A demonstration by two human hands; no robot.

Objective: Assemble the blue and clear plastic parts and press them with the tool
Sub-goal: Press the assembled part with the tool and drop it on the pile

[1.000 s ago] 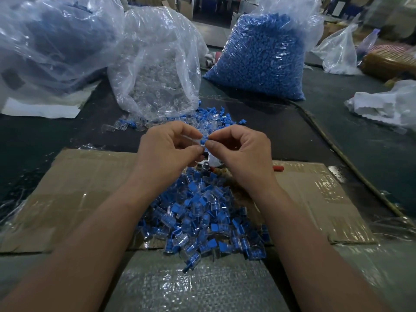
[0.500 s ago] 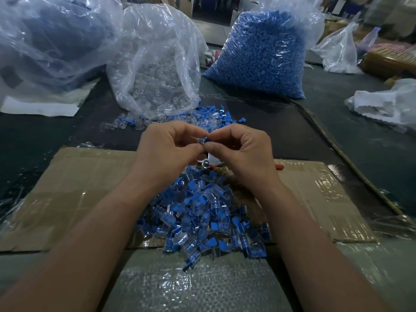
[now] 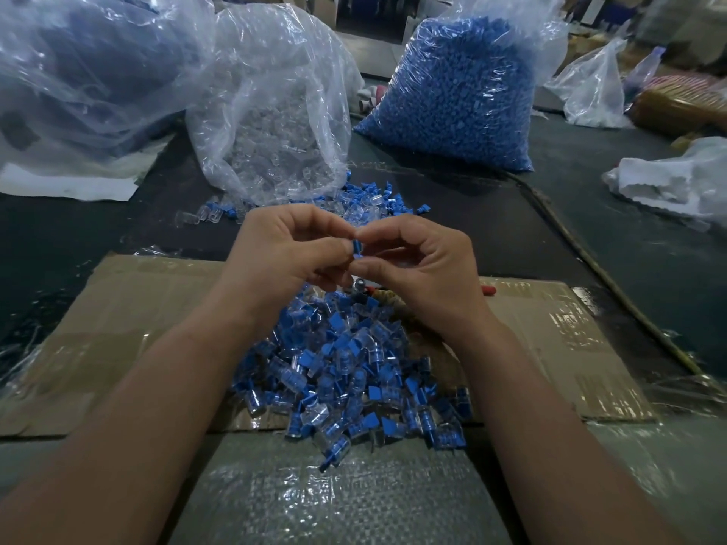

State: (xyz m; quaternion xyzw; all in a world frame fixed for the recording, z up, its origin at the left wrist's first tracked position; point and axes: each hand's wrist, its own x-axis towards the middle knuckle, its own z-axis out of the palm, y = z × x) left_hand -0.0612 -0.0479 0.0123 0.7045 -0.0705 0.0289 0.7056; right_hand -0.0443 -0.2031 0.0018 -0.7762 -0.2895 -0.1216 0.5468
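Left hand [image 3: 283,253] and right hand [image 3: 425,265] fingers pinch a blue part [image 3: 357,245] above the pile's [image 3: 354,371] far edge.

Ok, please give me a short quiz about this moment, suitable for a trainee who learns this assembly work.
1. True or false: the bag of blue parts stands to the right of the bag of clear parts.
2. Where is the small blue part? A: pinched between the fingers of the left hand and the right hand. B: on the floor. C: inside a bag.
3. What is heaped on the cardboard under the hands?
Key: 1 true. 2 A. 3 a pile of assembled pieces, blue and clear.
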